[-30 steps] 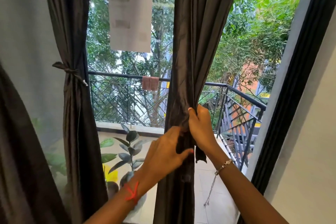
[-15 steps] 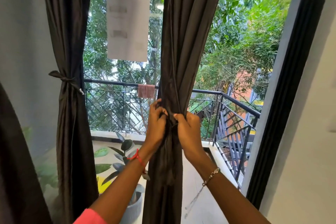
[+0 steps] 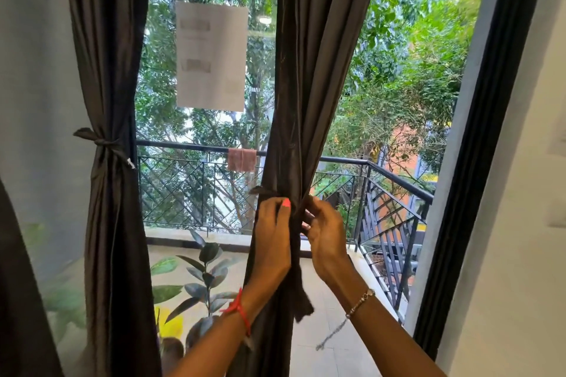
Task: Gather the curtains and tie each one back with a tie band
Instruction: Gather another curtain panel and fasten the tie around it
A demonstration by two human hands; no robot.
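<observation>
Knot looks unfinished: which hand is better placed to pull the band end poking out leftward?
Probably left. The tie band pokes out above the left hand, which grips the middle curtain; the right hand pinches the band on the far side.

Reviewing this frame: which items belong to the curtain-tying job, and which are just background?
Job: middle curtain; tie band, held by left hand and right hand; left curtain, already tied by knotted band.
Background: paper sheet, potted plant, pink cloth on railing.
</observation>
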